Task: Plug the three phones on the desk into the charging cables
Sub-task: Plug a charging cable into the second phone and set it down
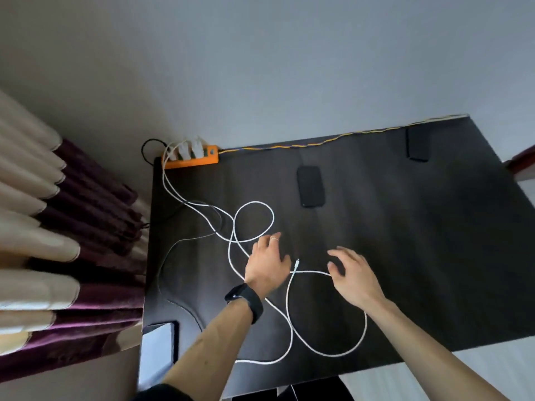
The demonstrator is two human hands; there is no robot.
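Note:
Two dark phones lie face up on the black desk: one phone mid-back, another phone at the far right edge. White charging cables run from white chargers in an orange power strip and loop across the desk. One cable's plug end lies between my hands. My left hand, with a ring and a black watch, hovers over the crossed cables, fingers apart. My right hand is spread over the same cable just right of the plug, thumb close to it, holding nothing.
A thin grey cable curves along the desk's left side. A pale rectangular thing sits at the near left corner; I cannot tell what it is. Curtains hang to the left. A braided yellow-blue cord runs along the back edge.

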